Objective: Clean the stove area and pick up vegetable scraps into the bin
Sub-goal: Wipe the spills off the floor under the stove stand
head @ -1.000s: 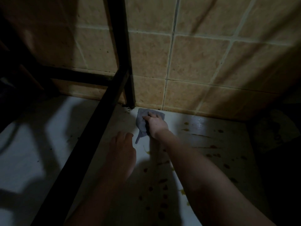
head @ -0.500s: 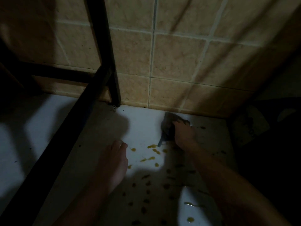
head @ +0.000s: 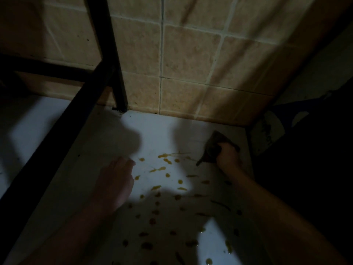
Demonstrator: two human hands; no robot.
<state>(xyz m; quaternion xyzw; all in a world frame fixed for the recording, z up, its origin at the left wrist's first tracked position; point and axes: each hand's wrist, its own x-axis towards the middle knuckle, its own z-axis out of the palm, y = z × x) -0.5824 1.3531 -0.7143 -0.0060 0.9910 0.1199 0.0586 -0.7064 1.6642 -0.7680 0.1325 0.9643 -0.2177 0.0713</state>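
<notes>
Right hand [head: 228, 157]: fingers hidden in grey cloth [head: 214, 150]. Dark object [head: 305, 150], right: unidentifiable in shadow. Both forearms cut by bottom edge. Black frame [head: 63, 131]: cropped.

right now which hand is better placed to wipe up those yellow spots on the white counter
Right. The right hand already grips the grey cloth, pressed on the white counter beside the nearest yellow spots. The left hand lies flat and empty on the counter, more a brace.

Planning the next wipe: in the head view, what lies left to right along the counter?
Black rack frame → left hand flat on the white counter → yellow-orange spatters → grey cloth → right hand gripping it.
</notes>
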